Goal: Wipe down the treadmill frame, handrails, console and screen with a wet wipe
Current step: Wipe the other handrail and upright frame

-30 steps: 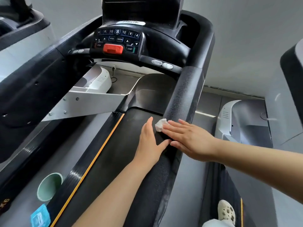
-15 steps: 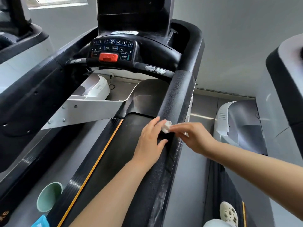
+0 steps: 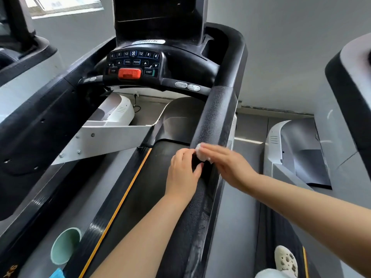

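Gripping the treadmill's right handrail (image 3: 212,125), the left hand (image 3: 183,173) was seen with fingers and thumb curled round the padded bar. A crumpled white wet wipe (image 3: 202,155) was pressed onto the handrail just above that hand, beneath the straight, blurred fingers of the right hand (image 3: 226,167). Farther up the handrail, the console (image 3: 140,63) and dark screen (image 3: 158,13) were shown.

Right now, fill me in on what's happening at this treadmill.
A person is wiping the treadmill's right handrail with a balled-up white wet wipe. The right hand presses the wipe onto the rail, fingers fairly straight, while the left hand grips the rail beside it. The console lies ahead, with no hand on it.
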Demonstrator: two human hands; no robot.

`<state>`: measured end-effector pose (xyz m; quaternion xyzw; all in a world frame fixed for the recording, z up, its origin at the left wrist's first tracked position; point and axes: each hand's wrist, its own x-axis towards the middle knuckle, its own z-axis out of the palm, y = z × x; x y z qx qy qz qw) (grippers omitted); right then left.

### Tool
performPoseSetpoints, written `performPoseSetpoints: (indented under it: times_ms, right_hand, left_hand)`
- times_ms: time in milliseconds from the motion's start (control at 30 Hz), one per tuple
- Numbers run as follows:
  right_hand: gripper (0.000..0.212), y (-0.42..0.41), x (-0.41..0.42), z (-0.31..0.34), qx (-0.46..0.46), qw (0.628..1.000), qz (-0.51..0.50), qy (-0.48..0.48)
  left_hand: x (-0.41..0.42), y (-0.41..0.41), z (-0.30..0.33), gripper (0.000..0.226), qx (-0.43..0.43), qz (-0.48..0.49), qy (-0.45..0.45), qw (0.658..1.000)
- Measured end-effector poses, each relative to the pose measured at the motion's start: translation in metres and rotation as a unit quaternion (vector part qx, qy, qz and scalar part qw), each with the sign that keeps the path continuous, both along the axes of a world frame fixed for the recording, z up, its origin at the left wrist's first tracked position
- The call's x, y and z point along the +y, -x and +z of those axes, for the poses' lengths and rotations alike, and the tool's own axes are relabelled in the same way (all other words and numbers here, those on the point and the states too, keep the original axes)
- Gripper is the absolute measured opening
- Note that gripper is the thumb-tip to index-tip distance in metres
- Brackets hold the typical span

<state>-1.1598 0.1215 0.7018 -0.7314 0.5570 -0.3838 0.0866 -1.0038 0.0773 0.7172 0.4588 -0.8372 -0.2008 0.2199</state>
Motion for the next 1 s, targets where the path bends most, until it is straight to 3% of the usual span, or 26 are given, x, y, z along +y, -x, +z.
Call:
performPoseSetpoints:
  times_ms: [67, 167, 267, 367, 500, 600, 733, 833, 933, 1000]
  right_hand:
    - [0.045, 0.001, 0.006, -0.01, 0.078, 0.995, 0.047, -0.044]
    - [0.054, 0.021, -0.014, -0.011, 0.183, 0.98, -0.023, -0.077]
    - [0.063, 0.032, -0.04, -0.001, 0.151, 0.971, -0.108, -0.148]
    - [0.071, 0.017, -0.024, -0.005, 0.107, 0.98, -0.08, -0.146]
    - [0.061, -0.006, 0.025, -0.011, 0.124, 0.981, 0.003, -0.147]
    - [0.073, 0.002, 0.016, -0.016, 0.155, 0.975, -0.053, -0.151]
    - [0.078, 0.015, -0.022, -0.016, 0.031, 0.968, -0.156, -0.192]
    - [0.076, -0.024, 0.013, -0.023, -0.089, 0.977, -0.105, -0.166]
    - [0.078, -0.064, 0.063, -0.035, -0.123, 0.973, -0.063, -0.184]
    - [0.08, -0.059, 0.053, -0.04, -0.141, 0.965, -0.086, -0.202]
  left_hand:
    - [0.002, -0.001, -0.004, 0.032, 0.016, 0.006, 0.019, 1.0]
    - [0.002, 0.001, -0.007, 0.039, 0.014, 0.009, 0.062, 0.998]
    - [0.003, 0.001, -0.007, 0.039, 0.005, 0.009, 0.064, 0.998]
    - [0.002, 0.0, -0.007, 0.045, 0.016, 0.014, 0.056, 0.998]
    - [0.002, 0.001, -0.007, 0.04, 0.011, 0.003, 0.067, 0.998]
    - [0.003, 0.002, -0.006, 0.04, 0.003, 0.001, 0.046, 0.999]
    - [0.004, 0.003, -0.005, 0.038, 0.0, 0.002, 0.049, 0.999]
    - [0.005, 0.003, -0.005, 0.035, -0.002, -0.002, 0.058, 0.998]
    - [0.004, 0.004, -0.008, 0.039, -0.011, -0.015, 0.077, 0.997]
    - [0.002, 0.003, -0.009, 0.037, -0.015, -0.02, 0.077, 0.997]
